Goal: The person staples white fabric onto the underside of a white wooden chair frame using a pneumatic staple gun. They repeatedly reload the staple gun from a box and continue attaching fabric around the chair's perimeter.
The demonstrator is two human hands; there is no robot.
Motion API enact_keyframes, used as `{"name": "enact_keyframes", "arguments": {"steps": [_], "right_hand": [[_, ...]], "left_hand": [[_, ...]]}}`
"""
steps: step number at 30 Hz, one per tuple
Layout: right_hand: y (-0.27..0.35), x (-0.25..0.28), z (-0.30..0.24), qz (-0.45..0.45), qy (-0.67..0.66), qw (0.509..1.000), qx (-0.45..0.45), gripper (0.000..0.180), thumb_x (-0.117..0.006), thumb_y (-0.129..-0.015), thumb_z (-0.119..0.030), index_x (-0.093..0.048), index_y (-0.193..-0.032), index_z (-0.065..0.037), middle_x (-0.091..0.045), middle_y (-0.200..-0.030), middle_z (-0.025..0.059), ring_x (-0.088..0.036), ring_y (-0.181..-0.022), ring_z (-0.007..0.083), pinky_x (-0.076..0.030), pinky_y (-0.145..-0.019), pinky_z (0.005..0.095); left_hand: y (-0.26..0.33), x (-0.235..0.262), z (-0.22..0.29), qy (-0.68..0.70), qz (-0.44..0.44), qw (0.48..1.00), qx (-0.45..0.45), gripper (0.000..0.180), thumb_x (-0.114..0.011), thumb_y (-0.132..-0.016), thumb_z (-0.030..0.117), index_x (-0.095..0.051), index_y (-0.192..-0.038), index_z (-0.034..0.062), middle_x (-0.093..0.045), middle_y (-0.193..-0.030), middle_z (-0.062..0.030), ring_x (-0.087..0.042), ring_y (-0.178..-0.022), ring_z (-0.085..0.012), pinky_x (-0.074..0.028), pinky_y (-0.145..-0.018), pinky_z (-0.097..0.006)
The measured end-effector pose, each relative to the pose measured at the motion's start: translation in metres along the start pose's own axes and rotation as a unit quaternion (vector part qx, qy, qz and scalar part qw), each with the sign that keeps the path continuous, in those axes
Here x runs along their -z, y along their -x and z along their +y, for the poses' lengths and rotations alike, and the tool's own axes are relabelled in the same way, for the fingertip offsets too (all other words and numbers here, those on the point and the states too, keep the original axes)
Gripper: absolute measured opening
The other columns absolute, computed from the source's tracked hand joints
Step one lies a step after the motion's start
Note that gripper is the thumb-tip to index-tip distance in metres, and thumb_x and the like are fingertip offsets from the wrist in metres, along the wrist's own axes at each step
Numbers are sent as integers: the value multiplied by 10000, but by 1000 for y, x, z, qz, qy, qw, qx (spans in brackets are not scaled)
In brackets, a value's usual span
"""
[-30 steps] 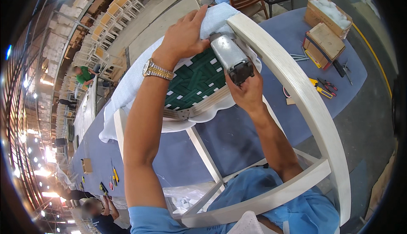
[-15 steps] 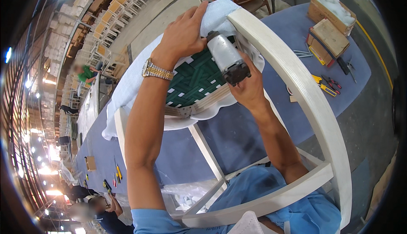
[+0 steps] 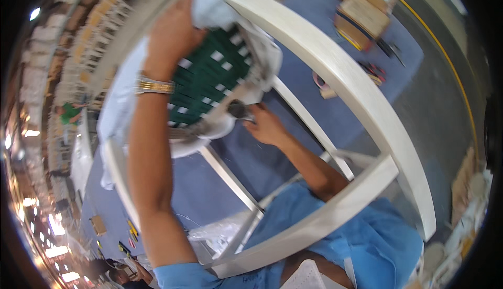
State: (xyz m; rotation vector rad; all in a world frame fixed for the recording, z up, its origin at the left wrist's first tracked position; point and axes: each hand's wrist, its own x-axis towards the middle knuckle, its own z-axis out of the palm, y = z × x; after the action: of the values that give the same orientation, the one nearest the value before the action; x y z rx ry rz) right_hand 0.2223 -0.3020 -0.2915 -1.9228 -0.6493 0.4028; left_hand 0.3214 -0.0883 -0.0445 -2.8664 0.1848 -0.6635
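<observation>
Right hand closed around a dark tool under the rim of the upturned seat. Left hand farther up, fingers spread flat, pressing pale fabric onto the green-webbed seat inside the white chair frame. Beyond, wooden boxes on the blue table.

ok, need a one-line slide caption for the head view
Left hand presses pale fabric onto an upturned white chair frame; right hand holds a tool at the green seat underside.
</observation>
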Motion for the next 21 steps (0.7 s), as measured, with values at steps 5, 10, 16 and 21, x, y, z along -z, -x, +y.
{"name": "enact_keyframes", "arguments": {"steps": [5, 10, 16, 21], "right_hand": [[44, -79, 81, -91, 126, 986, -57, 568, -712, -879, -256, -506, -1370, -56, -523, -1386, 250, -632, -1136, 415, -535, -960, 489], [69, -24, 96, -169, 58, 984, -12, 392, -718, -896, -289, -660, -1235, -102, -705, -1102, 159, -689, -1017, 342, -551, -877, 445], [207, 85, 130, -293, -110, 938, -152, 361, -674, -974, -253, -673, -1276, -54, -731, -1166, 113, -690, -1047, 192, -550, -908, 340], [269, 193, 200, -47, -332, 888, -314, 304, -657, -986, -228, -701, -1207, -23, -735, -1125, 102, -693, -981, 173, -556, -837, 311]], "left_hand": [[0, 1, 25, -50, 25, 998, 37, 746, -766, -858, 276, -409, -1501, 146, -594, -1401, -147, -602, -1230, -374, -525, -984, -475], [8, -5, 18, -42, 44, 997, 46, 700, -750, -873, 277, -434, -1489, 169, -606, -1396, -121, -605, -1233, -357, -532, -971, -480], [8, 2, 23, -59, 42, 996, 55, 718, -751, -872, 238, -427, -1505, 139, -587, -1427, -125, -593, -1254, -360, -510, -1009, -454], [16, -4, 45, -117, 77, 987, 74, 718, -735, -876, 194, -410, -1505, 77, -543, -1464, -157, -571, -1278, -358, -485, -1032, -437]]}}
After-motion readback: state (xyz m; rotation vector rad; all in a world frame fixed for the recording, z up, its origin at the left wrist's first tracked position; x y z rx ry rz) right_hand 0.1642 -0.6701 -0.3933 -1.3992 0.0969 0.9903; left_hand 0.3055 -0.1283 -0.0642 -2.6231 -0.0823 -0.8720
